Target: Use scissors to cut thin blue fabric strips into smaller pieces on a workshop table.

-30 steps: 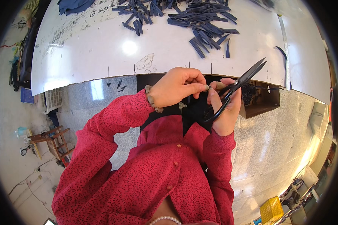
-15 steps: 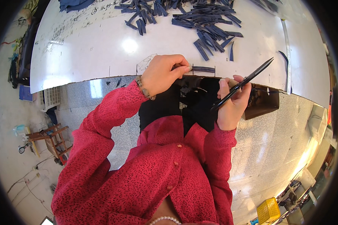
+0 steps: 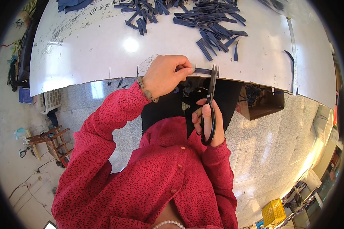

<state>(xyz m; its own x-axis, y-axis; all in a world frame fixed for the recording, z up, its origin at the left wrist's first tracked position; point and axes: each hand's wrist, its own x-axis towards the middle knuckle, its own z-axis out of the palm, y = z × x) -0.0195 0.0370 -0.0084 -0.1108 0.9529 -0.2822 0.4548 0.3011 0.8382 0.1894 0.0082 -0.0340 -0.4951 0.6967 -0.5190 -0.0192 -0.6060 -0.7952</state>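
My left hand pinches one end of a dark blue fabric strip and holds it flat on the near edge of the white table. My right hand grips black scissors by the loop handles. The blades point up toward the table, and their tips meet the free end of the strip. Black cloth hangs below the table edge in front of me.
A heap of cut dark blue strips lies at the back of the table. A metal ruler runs along the right side. A brown open box sits under the table edge at right. A yellow crate stands on the floor.
My right hand swung the scissors from pointing up-right to pointing straight up at the strip and dropped lower. My left hand first carried the strip from near my right hand onto the table edge.
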